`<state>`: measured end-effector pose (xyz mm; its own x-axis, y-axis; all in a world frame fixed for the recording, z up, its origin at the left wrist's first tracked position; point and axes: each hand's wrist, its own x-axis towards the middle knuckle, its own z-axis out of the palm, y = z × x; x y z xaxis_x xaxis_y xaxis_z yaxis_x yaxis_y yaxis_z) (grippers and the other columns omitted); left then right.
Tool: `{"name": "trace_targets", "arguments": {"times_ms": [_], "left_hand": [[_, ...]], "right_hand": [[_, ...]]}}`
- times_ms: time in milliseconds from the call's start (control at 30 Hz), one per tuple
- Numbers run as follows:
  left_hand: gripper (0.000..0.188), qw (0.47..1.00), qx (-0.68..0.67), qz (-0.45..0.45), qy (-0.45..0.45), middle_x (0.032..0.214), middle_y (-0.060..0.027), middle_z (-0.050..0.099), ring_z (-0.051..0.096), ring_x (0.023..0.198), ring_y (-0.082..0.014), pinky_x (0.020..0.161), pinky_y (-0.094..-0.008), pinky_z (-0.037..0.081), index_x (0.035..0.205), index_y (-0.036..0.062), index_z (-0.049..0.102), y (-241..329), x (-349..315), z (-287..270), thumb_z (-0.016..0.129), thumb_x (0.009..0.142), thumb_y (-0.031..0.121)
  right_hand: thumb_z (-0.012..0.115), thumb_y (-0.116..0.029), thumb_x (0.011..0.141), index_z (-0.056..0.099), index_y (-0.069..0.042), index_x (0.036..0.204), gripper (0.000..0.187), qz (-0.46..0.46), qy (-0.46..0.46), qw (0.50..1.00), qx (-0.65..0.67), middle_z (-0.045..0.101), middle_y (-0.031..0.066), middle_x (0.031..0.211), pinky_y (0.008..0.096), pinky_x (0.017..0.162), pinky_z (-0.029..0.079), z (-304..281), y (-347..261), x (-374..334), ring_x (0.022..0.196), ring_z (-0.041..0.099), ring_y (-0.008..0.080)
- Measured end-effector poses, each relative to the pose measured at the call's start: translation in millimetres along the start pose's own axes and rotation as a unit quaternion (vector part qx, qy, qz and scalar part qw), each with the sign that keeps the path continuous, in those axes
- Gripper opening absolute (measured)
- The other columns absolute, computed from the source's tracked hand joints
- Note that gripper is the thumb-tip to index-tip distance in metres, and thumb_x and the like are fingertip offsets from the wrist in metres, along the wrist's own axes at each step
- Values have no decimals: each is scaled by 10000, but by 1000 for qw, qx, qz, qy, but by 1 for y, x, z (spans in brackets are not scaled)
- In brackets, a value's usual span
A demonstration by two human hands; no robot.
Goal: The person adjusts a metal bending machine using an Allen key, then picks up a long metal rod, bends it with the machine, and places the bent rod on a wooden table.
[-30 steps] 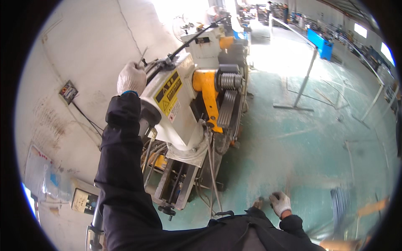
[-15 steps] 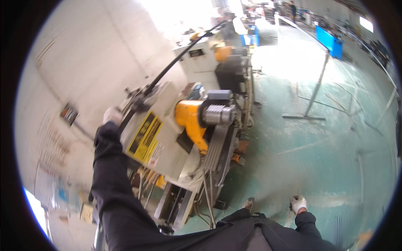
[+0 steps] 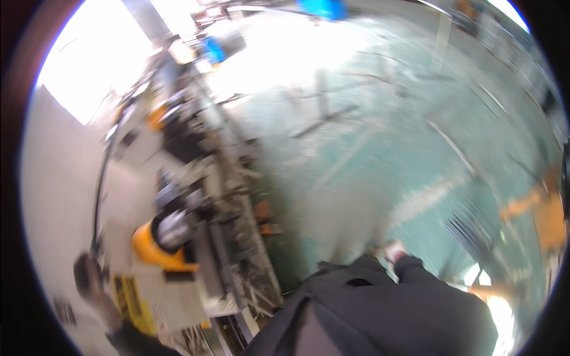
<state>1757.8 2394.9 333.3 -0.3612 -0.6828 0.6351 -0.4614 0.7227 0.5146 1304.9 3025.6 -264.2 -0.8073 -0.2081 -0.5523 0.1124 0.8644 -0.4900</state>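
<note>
At the lower left my left hand (image 3: 105, 308), smeared by motion, reaches to the top of a cream machine (image 3: 175, 296) beside the wall. Just beyond it is a blurred dark shape (image 3: 88, 276); whether I grip it I cannot make out. From there a long thin black bar (image 3: 101, 196) runs away along the machines. The machine carries an orange housing (image 3: 151, 246) with a silver motor (image 3: 173, 229) and a yellow-and-black label (image 3: 132, 299). My right hand (image 3: 394, 250), in a pale glove, hangs low beside my dark clothing, its fingers too blurred to read.
A second machine with an orange part (image 3: 157, 115) stands farther along the wall. Metal bars (image 3: 454, 148) and a stand's dark foot (image 3: 325, 120) lie on the green floor (image 3: 309, 196). Dark parallel rods (image 3: 469, 231) and an orange-brown object (image 3: 549, 216) are at the right.
My view has swung to the right, so the machines now sit farther left and more floor shows. My left hand stays by the machine top; my right hand remains low at my side.
</note>
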Motion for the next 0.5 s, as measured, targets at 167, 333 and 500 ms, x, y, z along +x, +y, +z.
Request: {"name": "trace_targets", "arguments": {"times_ms": [167, 333, 500], "left_hand": [[352, 950, -116, 11, -289, 1231, -101, 762, 710, 1029, -225, 902, -350, 570, 1393, -26, 693, 105, -22, 225, 624, 1159, 227], [213, 854, -162, -39, -492, 1092, -61, 758, 691, 969, -146, 858, -305, 554, 1243, -16, 755, 264, -137, 448, 653, 1164, 154], [204, 712, -217, 169, -647, 1087, -91, 797, 734, 982, -182, 917, -345, 582, 1249, -33, 776, 401, -220, 572, 729, 1095, 93]], "right_hand": [[671, -437, 1010, 820, -95, 1343, 500, 118, 55, 983, 127, 786, 290, 1324, 576, 1127, 567, -21, 21, 17, 1309, 731, 476], [679, -462, 1048, 831, -71, 1254, 467, 196, 178, 929, 260, 825, 246, 1224, 498, 1049, 607, -67, 89, -1, 1213, 768, 451], [723, -438, 1041, 817, -15, 1226, 471, 345, 230, 793, 445, 837, 247, 1154, 480, 1008, 612, -105, 178, -39, 1152, 790, 431]]}}
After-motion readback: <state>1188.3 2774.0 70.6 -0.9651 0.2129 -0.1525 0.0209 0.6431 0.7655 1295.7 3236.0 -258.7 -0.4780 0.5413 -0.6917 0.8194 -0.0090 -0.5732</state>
